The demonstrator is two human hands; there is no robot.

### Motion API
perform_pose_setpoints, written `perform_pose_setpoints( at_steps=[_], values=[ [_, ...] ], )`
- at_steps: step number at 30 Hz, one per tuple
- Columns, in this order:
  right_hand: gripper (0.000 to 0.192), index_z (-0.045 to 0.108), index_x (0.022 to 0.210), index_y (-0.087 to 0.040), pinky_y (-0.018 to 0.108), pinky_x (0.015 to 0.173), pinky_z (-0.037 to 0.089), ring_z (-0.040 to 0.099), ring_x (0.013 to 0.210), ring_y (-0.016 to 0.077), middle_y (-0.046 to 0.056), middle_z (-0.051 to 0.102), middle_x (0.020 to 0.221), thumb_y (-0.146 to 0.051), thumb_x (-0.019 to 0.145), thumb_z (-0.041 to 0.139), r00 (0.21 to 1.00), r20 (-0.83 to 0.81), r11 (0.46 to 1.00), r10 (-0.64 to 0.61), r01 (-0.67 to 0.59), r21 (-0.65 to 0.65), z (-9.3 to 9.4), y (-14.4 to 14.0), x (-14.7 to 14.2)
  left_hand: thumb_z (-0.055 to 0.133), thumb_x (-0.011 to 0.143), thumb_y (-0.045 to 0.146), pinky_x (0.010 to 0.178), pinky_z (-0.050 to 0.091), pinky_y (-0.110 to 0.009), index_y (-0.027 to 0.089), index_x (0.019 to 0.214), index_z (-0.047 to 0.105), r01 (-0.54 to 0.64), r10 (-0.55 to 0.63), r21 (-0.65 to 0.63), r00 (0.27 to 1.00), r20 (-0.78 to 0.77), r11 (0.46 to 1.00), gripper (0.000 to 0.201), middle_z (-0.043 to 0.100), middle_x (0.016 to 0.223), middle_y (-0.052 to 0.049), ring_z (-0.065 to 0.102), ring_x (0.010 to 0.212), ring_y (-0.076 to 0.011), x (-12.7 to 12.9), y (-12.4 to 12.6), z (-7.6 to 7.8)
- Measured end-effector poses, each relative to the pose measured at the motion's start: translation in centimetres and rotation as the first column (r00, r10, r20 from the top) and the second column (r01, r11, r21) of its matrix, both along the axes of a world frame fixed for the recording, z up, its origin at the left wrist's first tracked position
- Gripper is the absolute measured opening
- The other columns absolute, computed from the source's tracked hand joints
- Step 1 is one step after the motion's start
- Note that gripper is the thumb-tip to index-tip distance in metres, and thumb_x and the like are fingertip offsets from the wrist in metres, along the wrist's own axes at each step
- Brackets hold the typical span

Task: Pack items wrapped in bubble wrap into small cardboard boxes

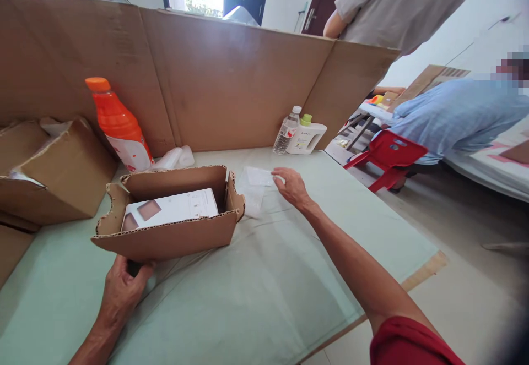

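Observation:
An open-topped cardboard box (177, 241) with rough-cut edges stands on the table. Inside it lies a white carton (173, 206) printed with brown squares. My left hand (124, 288) is at the box's near lower edge, thumb and fingers curled against it; some fingertips are hidden there. To the right of the box, my right hand (294, 190) reaches across the table. Its thumb and fingertips close on the right edge of a clear plastic sheet or bag (253, 200), which lies flat beside the box.
A cardboard wall (239, 84) runs behind the green-covered table (264, 288). Before it stand an orange bottle (124, 128), clear plastic rolls (176, 158), a water bottle (286, 132) and a white jug (308, 136). More cardboard boxes (68, 172) sit left. Two people and a red chair (388, 156) are beyond.

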State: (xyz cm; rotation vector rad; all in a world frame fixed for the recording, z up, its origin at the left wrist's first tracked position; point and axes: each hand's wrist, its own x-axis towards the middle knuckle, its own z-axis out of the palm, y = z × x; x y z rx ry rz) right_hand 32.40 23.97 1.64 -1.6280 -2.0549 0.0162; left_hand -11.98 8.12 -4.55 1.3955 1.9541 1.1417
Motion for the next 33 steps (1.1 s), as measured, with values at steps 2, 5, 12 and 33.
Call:
perform_pose_setpoints(
  at_steps=[2,5,12,33],
  values=[
    [0.024,0.076,0.108,-0.022,0.047,0.103,0.048,0.067,0.115,0.0275,0.01,0.075,0.119,-0.028,0.091,0.059,0.996,0.018,0.995,0.088,-0.087,-0.049,-0.8,-1.7,-1.4,0.064,0.069,0.052,0.052,0.039,-0.03,0.022,0.089,0.056,0.014,-0.013,-0.012,1.0,0.014,1.0,0.038,0.056,0.064,0.003,0.044,0.053,-0.0159,0.2,-0.1,0.1],
    [0.04,0.073,0.117,-0.023,0.043,0.102,0.049,0.065,0.12,0.028,0.009,0.072,0.129,-0.037,0.08,0.076,0.975,0.047,0.969,0.219,-0.212,-0.125,-2.7,-4.3,-4.5,0.063,0.069,0.051,0.053,0.039,-0.03,0.022,0.088,0.055,0.022,-0.022,-0.008,1.0,0.011,1.0,0.036,0.054,0.062,0.004,0.041,0.052,-0.0151,0.3,-0.1,0.4],
    [0.022,0.076,0.093,-0.021,0.05,0.102,0.046,0.066,0.118,0.0297,0.011,0.074,0.123,-0.01,0.083,0.059,0.97,0.103,0.963,0.22,-0.199,-0.18,-2.1,-6.6,-5.5,0.062,0.065,0.053,0.051,0.039,-0.03,0.022,0.082,0.054,0.03,-0.03,0.003,1.0,0.0,1.0,0.036,0.054,0.062,0.002,0.042,0.051,-0.0153,0.4,0.1,0.8],
    [0.024,0.076,0.096,-0.023,0.03,0.081,0.037,0.066,0.105,0.023,0.007,0.076,0.112,-0.02,0.095,0.052,0.868,0.432,0.912,0.246,-0.056,-0.406,0.4,-1.9,-2.8,0.064,0.065,0.053,0.047,0.034,-0.029,0.022,0.084,0.055,-0.034,0.034,-0.031,0.999,0.002,0.999,0.037,0.05,0.059,0.005,0.036,0.047,-0.013,0.7,-0.4,1.3]
  ],
)
